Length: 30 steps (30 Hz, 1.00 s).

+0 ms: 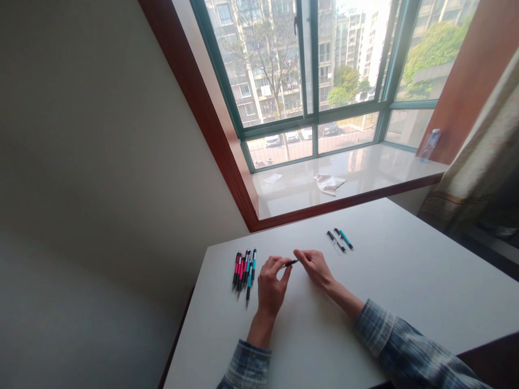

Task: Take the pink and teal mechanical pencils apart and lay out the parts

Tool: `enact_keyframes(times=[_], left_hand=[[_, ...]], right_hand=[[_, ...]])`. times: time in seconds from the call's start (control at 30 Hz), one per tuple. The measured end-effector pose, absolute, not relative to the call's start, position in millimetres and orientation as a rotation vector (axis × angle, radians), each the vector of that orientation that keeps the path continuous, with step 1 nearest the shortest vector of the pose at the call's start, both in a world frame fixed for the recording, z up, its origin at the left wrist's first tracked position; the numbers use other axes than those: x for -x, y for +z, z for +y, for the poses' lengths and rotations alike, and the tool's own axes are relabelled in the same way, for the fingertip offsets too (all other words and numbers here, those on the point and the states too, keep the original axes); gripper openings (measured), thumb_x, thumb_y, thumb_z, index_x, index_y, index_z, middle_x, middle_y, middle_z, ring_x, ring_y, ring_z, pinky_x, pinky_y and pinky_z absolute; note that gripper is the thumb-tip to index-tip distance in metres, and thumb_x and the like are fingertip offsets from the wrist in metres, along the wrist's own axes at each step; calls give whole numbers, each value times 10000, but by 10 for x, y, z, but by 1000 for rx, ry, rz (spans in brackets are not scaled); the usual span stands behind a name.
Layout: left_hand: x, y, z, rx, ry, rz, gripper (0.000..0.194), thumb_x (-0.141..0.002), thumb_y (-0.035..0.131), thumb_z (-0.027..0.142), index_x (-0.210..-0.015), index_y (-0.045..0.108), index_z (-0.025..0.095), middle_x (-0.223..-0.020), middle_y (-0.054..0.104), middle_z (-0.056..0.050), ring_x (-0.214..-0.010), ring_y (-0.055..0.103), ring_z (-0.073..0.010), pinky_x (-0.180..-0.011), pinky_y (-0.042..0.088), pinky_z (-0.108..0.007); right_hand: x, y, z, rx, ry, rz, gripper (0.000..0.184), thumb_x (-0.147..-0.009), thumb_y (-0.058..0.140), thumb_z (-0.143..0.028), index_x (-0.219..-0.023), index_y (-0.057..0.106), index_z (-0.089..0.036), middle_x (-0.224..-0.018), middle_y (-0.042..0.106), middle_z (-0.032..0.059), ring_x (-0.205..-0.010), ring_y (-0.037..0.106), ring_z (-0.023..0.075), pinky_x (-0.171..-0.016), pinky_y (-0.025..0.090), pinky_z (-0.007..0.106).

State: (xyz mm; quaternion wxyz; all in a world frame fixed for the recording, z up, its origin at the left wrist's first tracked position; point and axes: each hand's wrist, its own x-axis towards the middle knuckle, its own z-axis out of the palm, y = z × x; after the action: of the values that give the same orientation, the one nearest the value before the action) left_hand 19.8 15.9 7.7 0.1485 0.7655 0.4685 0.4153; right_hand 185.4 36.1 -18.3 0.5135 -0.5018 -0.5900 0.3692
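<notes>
Both my hands hover over a white table (405, 281), meeting at a small dark pen part (291, 263). My left hand (271, 283) pinches one end of it with curled fingers. My right hand (315, 267) has its fingers closed at the other end. A cluster of several red, teal and black pens (244, 269) lies just left of my left hand. To the upper right of my right hand lie a teal pen (345, 238) and a clear-and-black pen piece (336, 242).
A marble window sill (365, 178) runs behind the table, with a crumpled white cloth (329, 183) and a plastic bottle (428, 144) on it. A curtain (478, 156) hangs at the right. A plain wall stands on the left.
</notes>
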Motion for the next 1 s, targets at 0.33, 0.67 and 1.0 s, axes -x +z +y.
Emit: enact_keyframes(times=[0.33,0.67,1.0], left_hand=[[-270,40,114,-2154,1117,1279,179,-971,620,305,-1081,752,256,-978,686,-43,-834,661,-178,-775,527,-297],[-280,69,114,-2099,1083,1264,203,-975,603,316,-1068,767,239,-953,692,-40,-754,627,-154,-735,506,-275],[-251,61,121,-2065,1027,1269,279,-1006,545,353,-1110,765,218,-944,714,-57,-778,639,-175,-746,482,-289]], right_hand=[[-1831,-267,407,1302,864,-1364,636,-915,480,-678,-519,357,-195,-544,263,-40,-531,261,100,-528,187,268],[-1823,-264,408,1295,812,-1375,575,-947,459,-580,-541,304,-203,-558,246,-38,-532,254,97,-528,200,271],[-1816,-295,427,1244,800,-1375,570,-963,461,-572,-551,330,-201,-571,263,-44,-545,275,100,-539,216,267]])
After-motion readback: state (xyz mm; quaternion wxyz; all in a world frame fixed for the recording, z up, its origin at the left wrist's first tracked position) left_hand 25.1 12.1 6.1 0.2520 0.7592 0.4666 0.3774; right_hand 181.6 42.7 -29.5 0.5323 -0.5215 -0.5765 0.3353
